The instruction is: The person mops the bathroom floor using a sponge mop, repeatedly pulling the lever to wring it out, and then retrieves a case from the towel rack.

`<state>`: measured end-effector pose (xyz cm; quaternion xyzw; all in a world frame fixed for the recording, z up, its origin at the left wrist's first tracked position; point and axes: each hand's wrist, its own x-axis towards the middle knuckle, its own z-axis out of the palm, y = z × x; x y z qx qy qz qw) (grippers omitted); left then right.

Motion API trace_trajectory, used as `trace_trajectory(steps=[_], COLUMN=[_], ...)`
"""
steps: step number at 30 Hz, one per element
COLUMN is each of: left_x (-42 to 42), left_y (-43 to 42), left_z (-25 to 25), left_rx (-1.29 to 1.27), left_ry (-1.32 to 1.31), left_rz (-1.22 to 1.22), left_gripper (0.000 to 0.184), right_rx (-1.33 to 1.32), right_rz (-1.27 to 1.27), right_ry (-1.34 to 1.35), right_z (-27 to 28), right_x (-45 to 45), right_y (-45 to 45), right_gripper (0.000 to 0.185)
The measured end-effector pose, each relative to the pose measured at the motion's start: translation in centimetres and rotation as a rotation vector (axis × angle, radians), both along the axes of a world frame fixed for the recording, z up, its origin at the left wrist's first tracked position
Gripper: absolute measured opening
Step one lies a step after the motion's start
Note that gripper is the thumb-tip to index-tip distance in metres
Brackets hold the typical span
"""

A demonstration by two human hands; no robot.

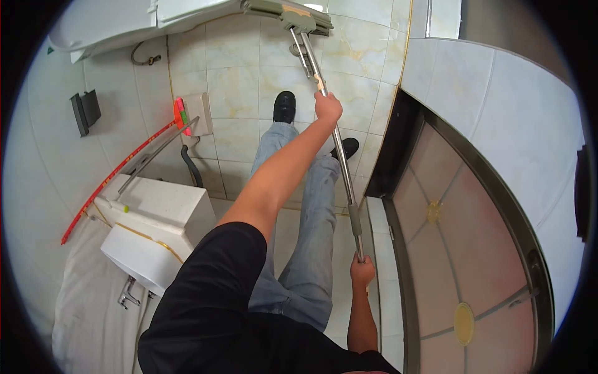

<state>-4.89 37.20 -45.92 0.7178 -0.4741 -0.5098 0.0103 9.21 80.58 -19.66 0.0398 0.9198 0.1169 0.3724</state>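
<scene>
Here, the left hand (328,107) is wrapped around the pole of a mop (343,159), and the right hand (362,271) grips it near the end closest to the body. The mop slants away over the tiled floor (233,93), its head (299,22) beyond the black shoes (284,107). A door (436,249) stands right, a tap (129,293) left.

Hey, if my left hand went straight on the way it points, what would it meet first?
Past the metal pole it grips, your left hand would probably meet the marbled tiles first, though depth is unclear.
</scene>
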Motion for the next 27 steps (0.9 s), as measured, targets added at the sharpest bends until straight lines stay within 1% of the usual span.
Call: trace_trajectory(steps=[2,6,7,9,11,12,14,15,17,18,20,22,23,24,25,26,27], left_x=[0.0,0.8,1.1,1.0,0.6,0.8,0.7,0.5,1.0,1.1,1.7,1.5,0.3,0.5,-0.4,-1.8,-2.8], left_y=[0.7,3.3,3.8,5.0,5.6,5.9,5.3,4.7,4.2,4.0,3.5,1.6,0.2,-1.1,-2.6,-4.1,-6.3], left_z=[-2.2,-4.8,-5.6,-6.6,-6.4,-6.8,-7.7,-8.1,-11.5,-12.3,-13.5,-13.1,-11.2,-14.0,-14.3,-13.3,-14.3], left_rx=[0.023,0.086,0.128,0.176,0.068,0.073,0.005,0.010,0.041,0.078,0.060,0.159,0.188,0.033,-0.116,-0.315,-0.435], left_ry=[-0.126,-0.119,-0.096,-0.074,-0.054,-0.063,0.058,0.030,0.068,0.113,0.148,0.157,0.168,0.130,0.140,0.193,0.184], left_rz=[-0.107,-0.188,-0.183,-0.173,-0.225,-0.222,-0.262,-0.282,-0.296,-0.302,-0.334,-0.311,-0.183,-0.300,-0.258,-0.205,-0.146], left_gripper=[0.037,0.039,0.038,0.038,0.038,0.038,0.037,0.037,0.038,0.038,0.038,0.044,0.047,0.049,0.051,0.050,0.049], right_rx=[-0.020,-0.110,-0.156,-0.193,-0.226,-0.243,-0.267,-0.288,-0.313,-0.316,-0.324,-0.324,-0.327,-0.324,-0.320,-0.320,-0.336], right_rz=[-0.017,-0.095,-0.124,-0.142,-0.150,-0.160,-0.174,-0.183,-0.203,-0.215,-0.233,-0.241,-0.248,-0.251,-0.256,-0.265,-0.273], right_ry=[-0.037,-0.162,-0.210,-0.202,-0.209,-0.215,-0.224,-0.234,-0.246,-0.254,-0.257,-0.302,-0.300,-0.319,-0.336,-0.332,-0.325], right_z=[-3.1,-5.9,-6.9,-9.1,-10.6,-11.7,-13.3,-14.1,-15.4,-15.9,-16.8,-16.9,-17.1,-17.1,-17.1,-17.0,-16.8], right_x=[0.2,0.7,0.9,1.5,1.7,1.8,1.9,2.1,2.7,2.9,3.0,2.9,2.6,2.4,2.3,2.3,2.1], right_y=[1.0,4.4,5.2,6.8,8.0,8.1,7.9,7.6,7.2,7.3,7.6,7.7,7.9,8.0,8.0,8.0,8.1], right_gripper=[0.023,0.027,0.028,0.029,0.029,0.028,0.028,0.028,0.028,0.028,0.028,0.028,0.028,0.028,0.029,0.029,0.029])
